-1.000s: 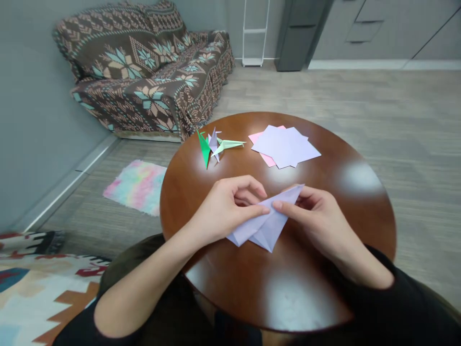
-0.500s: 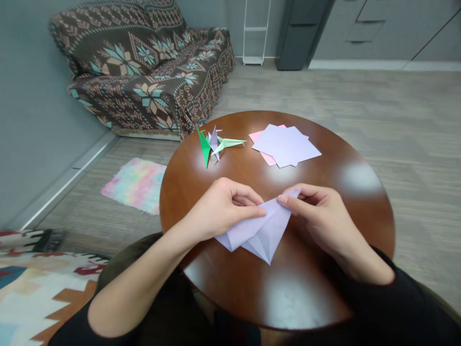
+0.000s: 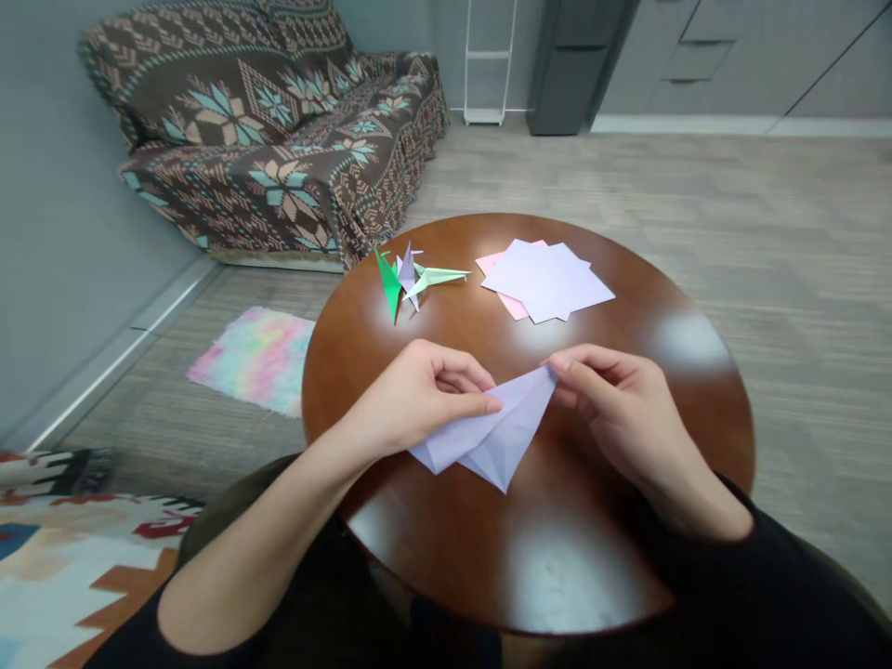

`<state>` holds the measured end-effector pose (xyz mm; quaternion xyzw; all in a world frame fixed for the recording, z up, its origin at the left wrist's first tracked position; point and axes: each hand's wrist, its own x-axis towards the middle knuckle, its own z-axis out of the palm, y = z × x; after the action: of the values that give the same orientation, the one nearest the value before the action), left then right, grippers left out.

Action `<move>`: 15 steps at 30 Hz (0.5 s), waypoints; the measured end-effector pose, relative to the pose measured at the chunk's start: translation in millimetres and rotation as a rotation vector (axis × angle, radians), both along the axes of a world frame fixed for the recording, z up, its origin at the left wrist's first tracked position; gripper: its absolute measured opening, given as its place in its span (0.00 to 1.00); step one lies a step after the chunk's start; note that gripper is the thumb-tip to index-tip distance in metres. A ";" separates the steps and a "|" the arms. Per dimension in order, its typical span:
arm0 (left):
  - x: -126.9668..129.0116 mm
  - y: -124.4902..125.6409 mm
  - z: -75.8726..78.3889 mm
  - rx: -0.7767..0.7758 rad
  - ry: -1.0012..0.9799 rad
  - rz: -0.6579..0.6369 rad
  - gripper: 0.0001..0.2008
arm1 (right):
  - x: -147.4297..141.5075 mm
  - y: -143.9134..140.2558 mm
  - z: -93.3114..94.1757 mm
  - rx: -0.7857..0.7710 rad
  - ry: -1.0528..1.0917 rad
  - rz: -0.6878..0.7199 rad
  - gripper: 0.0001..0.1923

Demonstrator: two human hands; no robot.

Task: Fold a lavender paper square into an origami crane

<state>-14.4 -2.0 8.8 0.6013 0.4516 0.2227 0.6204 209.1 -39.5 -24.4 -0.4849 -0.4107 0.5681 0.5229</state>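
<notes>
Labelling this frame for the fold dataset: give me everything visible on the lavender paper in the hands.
The lavender paper is a thin matte sheet, partly folded into a kite-like shape with crisp creases and layered flaps. One point faces the person, another rises toward the upper right. It lies low over the round brown table, near its middle; whether it rests fully on the top cannot be told. The left hand pinches its upper edge at the centre, and the right hand pinches the upper right tip.

Both forearms are bare. A black sleeve (image 3: 759, 595) covers the right upper arm, and another black sleeve (image 3: 132, 641) shows at the left elbow.
</notes>
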 end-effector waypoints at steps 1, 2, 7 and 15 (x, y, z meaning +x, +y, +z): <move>-0.4 0.2 0.2 -0.001 -0.001 0.002 0.10 | 0.5 0.3 0.1 0.009 0.011 0.006 0.08; -0.8 0.4 0.4 -0.002 -0.003 0.003 0.10 | 1.1 0.6 0.0 0.021 0.011 0.013 0.08; -3.8 0.7 2.4 0.009 -0.028 -0.003 0.08 | 4.8 0.7 -2.6 0.088 -0.096 0.034 0.08; -5.8 -0.1 5.8 -0.006 -0.035 -0.017 0.07 | 4.7 -0.8 -0.9 0.158 -0.186 0.030 0.08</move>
<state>-20.2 -2.0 14.6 0.5994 0.4361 0.2265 0.6319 213.9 -40.3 -25.3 -0.4865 -0.5083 0.4943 0.5105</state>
